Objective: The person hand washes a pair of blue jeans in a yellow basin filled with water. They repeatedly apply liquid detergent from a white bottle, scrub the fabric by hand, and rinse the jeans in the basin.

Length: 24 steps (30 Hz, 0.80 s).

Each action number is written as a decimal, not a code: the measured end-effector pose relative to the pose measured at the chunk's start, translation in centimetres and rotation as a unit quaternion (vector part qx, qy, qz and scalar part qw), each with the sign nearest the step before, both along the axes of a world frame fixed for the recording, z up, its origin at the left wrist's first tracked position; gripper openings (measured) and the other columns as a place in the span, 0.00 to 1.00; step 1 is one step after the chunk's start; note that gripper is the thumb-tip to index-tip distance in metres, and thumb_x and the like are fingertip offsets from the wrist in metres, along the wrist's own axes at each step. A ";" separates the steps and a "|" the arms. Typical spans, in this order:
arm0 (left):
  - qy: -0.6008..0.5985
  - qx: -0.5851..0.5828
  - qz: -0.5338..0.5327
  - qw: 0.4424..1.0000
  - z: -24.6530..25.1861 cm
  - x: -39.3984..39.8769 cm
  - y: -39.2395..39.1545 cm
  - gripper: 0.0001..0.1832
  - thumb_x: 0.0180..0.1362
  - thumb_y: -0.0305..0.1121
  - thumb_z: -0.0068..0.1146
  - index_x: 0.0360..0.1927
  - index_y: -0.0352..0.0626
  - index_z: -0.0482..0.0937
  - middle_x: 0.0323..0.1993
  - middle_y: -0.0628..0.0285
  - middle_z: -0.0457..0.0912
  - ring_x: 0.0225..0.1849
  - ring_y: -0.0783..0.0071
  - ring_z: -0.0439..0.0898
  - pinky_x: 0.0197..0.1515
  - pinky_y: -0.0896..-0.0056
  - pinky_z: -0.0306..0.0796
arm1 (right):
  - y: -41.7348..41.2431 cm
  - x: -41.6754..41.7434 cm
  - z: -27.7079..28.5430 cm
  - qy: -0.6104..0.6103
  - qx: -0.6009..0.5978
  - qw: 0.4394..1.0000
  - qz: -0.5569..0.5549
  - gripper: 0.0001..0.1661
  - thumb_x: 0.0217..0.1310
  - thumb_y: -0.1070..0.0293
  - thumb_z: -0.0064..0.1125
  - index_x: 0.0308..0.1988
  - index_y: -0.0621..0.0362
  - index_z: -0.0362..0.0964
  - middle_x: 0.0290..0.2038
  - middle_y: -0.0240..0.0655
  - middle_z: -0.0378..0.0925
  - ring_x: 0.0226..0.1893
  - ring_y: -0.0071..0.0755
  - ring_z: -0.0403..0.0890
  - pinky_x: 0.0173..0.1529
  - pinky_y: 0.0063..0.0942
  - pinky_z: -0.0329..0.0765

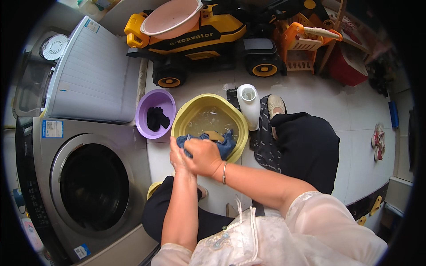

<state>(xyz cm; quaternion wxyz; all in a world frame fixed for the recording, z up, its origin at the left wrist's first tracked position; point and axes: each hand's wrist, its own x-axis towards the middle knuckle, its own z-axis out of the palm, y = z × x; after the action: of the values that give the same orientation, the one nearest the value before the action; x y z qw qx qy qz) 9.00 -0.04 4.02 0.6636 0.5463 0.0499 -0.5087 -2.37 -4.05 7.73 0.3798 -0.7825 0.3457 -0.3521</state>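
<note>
A blue denim garment (228, 145) is bunched at the near side of a yellow plastic basin (213, 96), which holds cloudy, sudsy water. My right hand (204, 156) is closed in a fist over the cloth, its wrist wearing a metal bangle. Pressed against it from the left, my left hand (177, 155) grips the garment at the basin's near left rim; its fingers are partly hidden. A tan piece (214, 136) shows beyond my right knuckles, and I cannot tell whether it is part of the garment.
A purple basin (140, 121) with black cloth (157, 118) stands left of the yellow one. At its right is an uncapped white plastic bottle (250, 109). A front-loading washing machine (139, 159) flanks me at left. Beyond are a toy excavator (213, 28) and a pink basin (173, 18).
</note>
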 end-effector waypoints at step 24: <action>-0.311 -0.053 -0.243 0.917 4.9 -1.5 0.1 0.16 0.56 0.32 0.64 0.46 0.37 0.80 0.43 0.59 0.81 0.44 0.68 0.80 0.51 0.69 0.72 | -8.4 -3.7 -1.3 -0.130 0.381 0.905 0.135 0.15 0.62 0.58 0.62 0.38 0.59 0.72 0.31 0.27 0.73 0.31 0.18 0.72 0.36 0.20 0.71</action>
<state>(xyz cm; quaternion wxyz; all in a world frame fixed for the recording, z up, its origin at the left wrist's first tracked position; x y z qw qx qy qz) 7.51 0.10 8.91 0.5298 0.6363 -0.3199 -0.4605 -6.04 -12.44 6.43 0.7347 -0.5644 0.2917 -0.2377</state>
